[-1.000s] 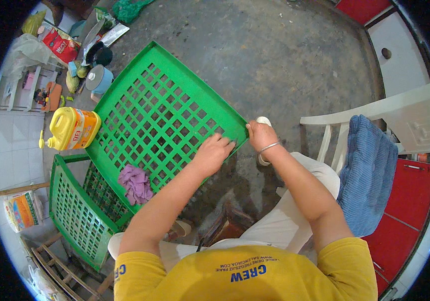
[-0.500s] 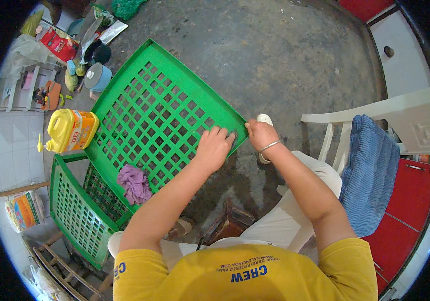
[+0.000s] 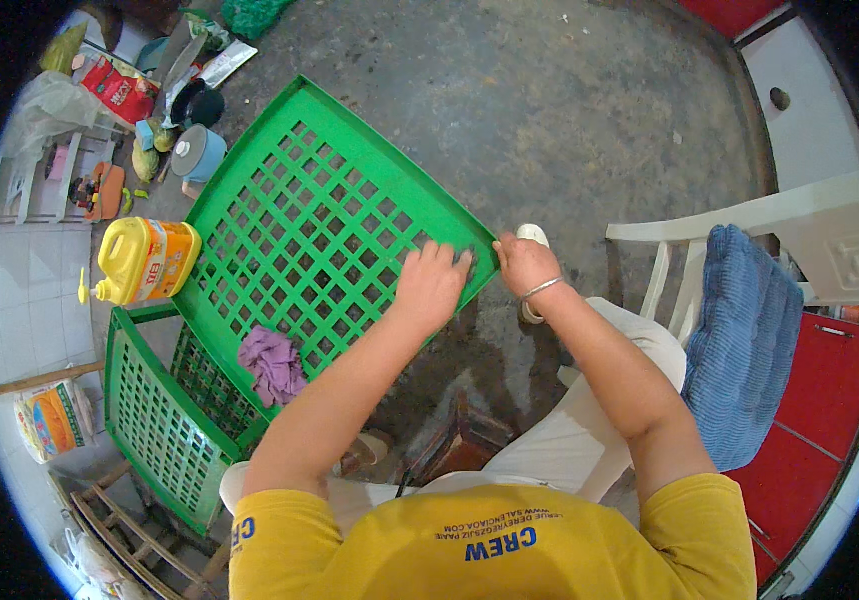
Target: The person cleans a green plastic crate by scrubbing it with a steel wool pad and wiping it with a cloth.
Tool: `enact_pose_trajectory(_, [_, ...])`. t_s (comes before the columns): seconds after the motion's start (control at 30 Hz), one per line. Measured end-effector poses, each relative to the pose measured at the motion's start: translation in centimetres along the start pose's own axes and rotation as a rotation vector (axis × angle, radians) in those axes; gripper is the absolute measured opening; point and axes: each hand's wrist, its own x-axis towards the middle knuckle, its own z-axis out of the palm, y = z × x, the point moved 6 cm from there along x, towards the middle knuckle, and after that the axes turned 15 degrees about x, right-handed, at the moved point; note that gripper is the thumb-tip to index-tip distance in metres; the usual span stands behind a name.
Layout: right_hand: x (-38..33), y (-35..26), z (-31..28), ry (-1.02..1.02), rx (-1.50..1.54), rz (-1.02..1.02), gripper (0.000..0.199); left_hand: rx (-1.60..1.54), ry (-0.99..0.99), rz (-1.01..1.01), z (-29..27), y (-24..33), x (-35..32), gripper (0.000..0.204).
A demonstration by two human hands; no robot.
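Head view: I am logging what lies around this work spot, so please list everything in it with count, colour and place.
Lattice panel: one, green, tilted up at centre, under both hands.
Lattice crate: one, green, lower left, beneath the panel.
Cloth: one, purple, at the panel's lower edge by the crate.
Jug: one, yellow, lying left of the panel.
Lidded pot: one, light blue, upper left among small clutter.
Chair: one, white plastic, at right.
Blue cloth: one, draped over the chair.
Floor: grey concrete.
Left hand: flat on the panel near its right corner.
Right hand: gripping the panel's right corner, bangle on the wrist.
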Motion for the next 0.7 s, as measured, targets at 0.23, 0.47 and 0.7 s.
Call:
enact_pose_trajectory(0.23, [0.4, 0.3, -0.2, 0.010, 0.103, -0.031, 0.036, -0.008, -0.114, 0.073, 0.5, 0.9, 1.2, 0.033])
enact_pose_trajectory(0.47, [1.3, 3.5, 1.5, 0.036, 0.528, 0.158, 0.045, -0.145, -0.004, -0.188, 1.3, -0.1, 2.8, 0.032])
enact_pose_trajectory(0.7, [0.3, 2.3, 0.9, 0.148, 0.443, 0.071, 0.043, -0.366, -0.310, 0.045, 2.0, 1.7, 3.1, 0.037])
